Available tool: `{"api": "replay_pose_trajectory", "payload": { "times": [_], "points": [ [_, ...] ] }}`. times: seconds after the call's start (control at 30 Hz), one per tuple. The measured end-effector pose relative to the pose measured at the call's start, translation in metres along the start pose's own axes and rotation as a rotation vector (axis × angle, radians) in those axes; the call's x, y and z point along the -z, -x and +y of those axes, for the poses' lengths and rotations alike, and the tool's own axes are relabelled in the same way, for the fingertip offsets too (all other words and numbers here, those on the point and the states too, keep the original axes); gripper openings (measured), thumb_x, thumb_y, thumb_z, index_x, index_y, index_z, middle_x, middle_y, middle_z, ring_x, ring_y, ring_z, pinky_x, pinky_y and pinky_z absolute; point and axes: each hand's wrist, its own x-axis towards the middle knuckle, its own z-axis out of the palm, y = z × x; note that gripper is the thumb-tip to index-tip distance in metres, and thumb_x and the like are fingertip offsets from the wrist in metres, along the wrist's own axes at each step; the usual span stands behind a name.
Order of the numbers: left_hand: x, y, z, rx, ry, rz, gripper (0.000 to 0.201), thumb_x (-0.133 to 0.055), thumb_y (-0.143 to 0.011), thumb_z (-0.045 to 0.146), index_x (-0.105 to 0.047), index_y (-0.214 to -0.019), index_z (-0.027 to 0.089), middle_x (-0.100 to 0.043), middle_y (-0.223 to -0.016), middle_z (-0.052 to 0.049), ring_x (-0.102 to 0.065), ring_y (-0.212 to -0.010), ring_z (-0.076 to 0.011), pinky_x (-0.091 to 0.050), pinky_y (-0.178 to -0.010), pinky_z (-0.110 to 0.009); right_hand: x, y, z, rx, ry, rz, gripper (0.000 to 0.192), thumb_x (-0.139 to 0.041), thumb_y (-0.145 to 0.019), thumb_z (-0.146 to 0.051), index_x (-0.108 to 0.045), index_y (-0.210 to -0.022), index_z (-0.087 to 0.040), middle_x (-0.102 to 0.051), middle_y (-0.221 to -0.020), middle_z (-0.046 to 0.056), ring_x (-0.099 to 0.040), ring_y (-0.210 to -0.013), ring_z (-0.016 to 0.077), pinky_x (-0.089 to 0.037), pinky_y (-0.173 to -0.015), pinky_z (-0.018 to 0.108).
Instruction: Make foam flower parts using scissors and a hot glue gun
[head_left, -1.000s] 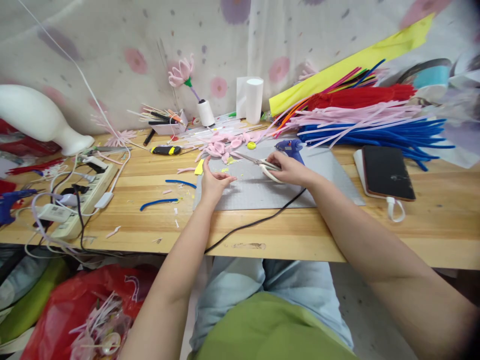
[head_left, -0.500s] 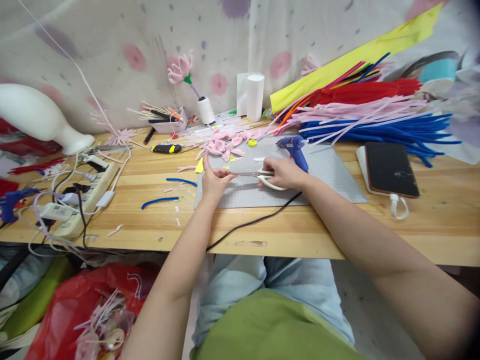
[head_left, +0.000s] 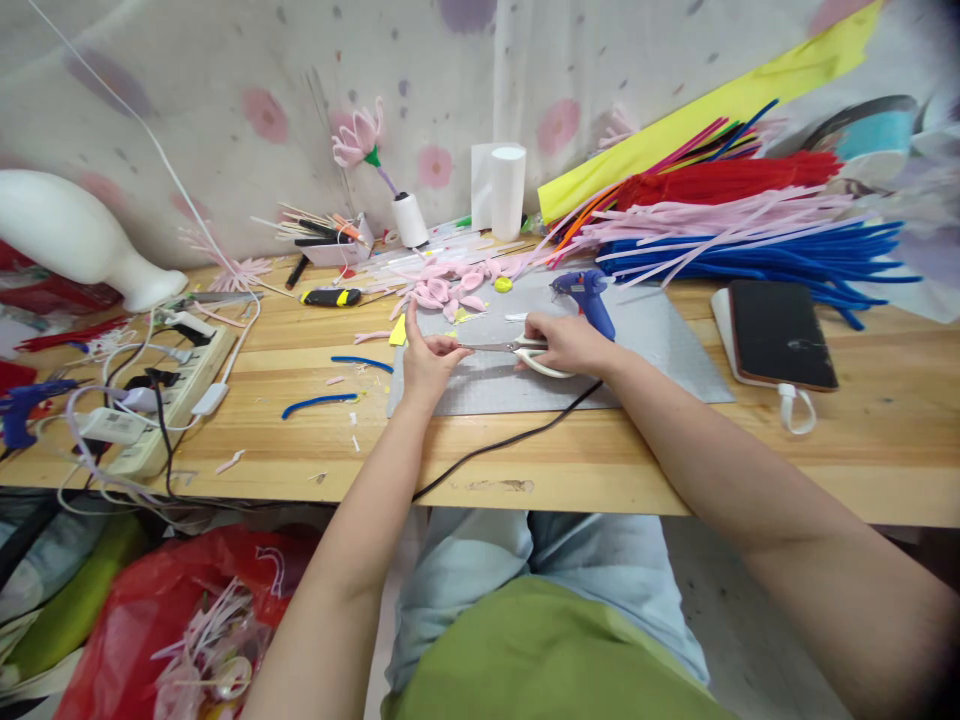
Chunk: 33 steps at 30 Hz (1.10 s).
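My right hand point(head_left: 564, 343) is closed round the white handles of a pair of scissors point(head_left: 525, 350), whose metal blades point left over the grey mat point(head_left: 480, 392). At the blade tips my left hand point(head_left: 429, 358) is pinched, thumb against fingers, with the index finger raised. What it pinches is too small to make out. Pink fuzzy petals point(head_left: 442, 285) lie in a heap just beyond the left hand. A blue glue gun point(head_left: 589, 298) rests on the mat behind the right hand, and a yellow round piece point(head_left: 503, 284) sits near the petals.
Bundles of pipe cleaners point(head_left: 742, 255) fill the back right, near a black-topped device point(head_left: 780, 335). A pink flower point(head_left: 360, 138) stands in a white holder at the back. On the left are a power strip point(head_left: 180, 400) with tangled cables and a utility knife point(head_left: 330, 297). A black cord point(head_left: 502, 443) crosses the front.
Both hands and the scissors stay nearly in place. The view has shifted very slightly; nothing has visibly been picked up or put down.
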Motion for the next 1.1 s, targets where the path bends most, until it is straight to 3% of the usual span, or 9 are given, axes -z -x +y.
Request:
{"api": "replay_pose_trajectory", "payload": {
  "times": [0.37,0.5,0.7,0.87,1.0,1.1],
  "points": [
    [0.001,-0.003,-0.003,-0.02,-0.029,-0.015,0.105,-0.077,-0.052,0.01,-0.026,-0.141,0.029,-0.068,-0.074,0.003,-0.06,-0.059,-0.0085,-0.047,-0.071,-0.022,-0.003,-0.002,0.003,-0.009,-0.002,0.056,0.038,-0.06,-0.07,-0.055,-0.056,-0.085,-0.021,-0.063,-0.073,0.003,-0.052,-0.061,0.0161,-0.026,-0.053,0.026],
    [0.004,-0.011,-0.011,-0.028,-0.024,-0.022,0.105,-0.076,-0.055,0.011,-0.02,-0.143,0.027,-0.065,-0.065,0.006,-0.06,-0.059,-0.0081,-0.048,-0.072,-0.021,-0.005,-0.001,0.005,-0.093,0.052,0.096,0.039,-0.058,-0.071,-0.056,-0.055,-0.088,-0.021,-0.065,-0.077,0.005,-0.054,-0.064,0.0181,-0.026,-0.053,0.026],
    [0.009,-0.016,-0.01,0.138,0.166,-0.083,0.106,-0.075,-0.061,0.016,-0.011,-0.145,0.021,-0.068,-0.069,0.002,-0.066,-0.071,-0.0131,-0.052,-0.073,-0.028,-0.005,0.001,0.005,-0.174,0.109,0.092,0.038,-0.058,-0.071,-0.055,-0.054,-0.09,-0.022,-0.067,-0.081,0.006,-0.058,-0.07,0.0206,-0.027,-0.053,0.027],
    [0.016,-0.018,-0.003,0.209,0.208,-0.035,0.097,-0.078,-0.058,0.015,-0.024,-0.139,0.015,-0.068,-0.069,-0.001,-0.067,-0.071,-0.0143,-0.052,-0.078,-0.032,-0.006,0.002,0.005,-0.16,0.116,0.078,0.038,-0.059,-0.071,-0.054,-0.054,-0.09,-0.022,-0.067,-0.082,0.006,-0.059,-0.07,0.0204,-0.027,-0.053,0.026],
    [0.021,-0.023,-0.007,0.172,0.148,0.092,0.091,-0.079,-0.053,0.012,-0.031,-0.13,0.009,-0.06,-0.054,0.006,-0.064,-0.059,-0.0113,-0.052,-0.078,-0.032,-0.006,0.002,0.005,-0.157,0.103,0.086,0.038,-0.057,-0.072,-0.054,-0.054,-0.091,-0.022,-0.067,-0.082,0.005,-0.059,-0.071,0.0196,-0.027,-0.053,0.026],
    [0.022,-0.027,-0.007,0.156,0.114,0.11,0.084,-0.076,-0.057,0.009,-0.032,-0.129,0.009,-0.058,-0.051,0.008,-0.061,-0.055,-0.0094,-0.052,-0.077,-0.031,-0.005,0.002,0.005,-0.157,0.089,0.076,0.037,-0.057,-0.072,-0.053,-0.054,-0.091,-0.022,-0.067,-0.083,0.005,-0.058,-0.072,0.0197,-0.028,-0.053,0.026]
  ]
}}
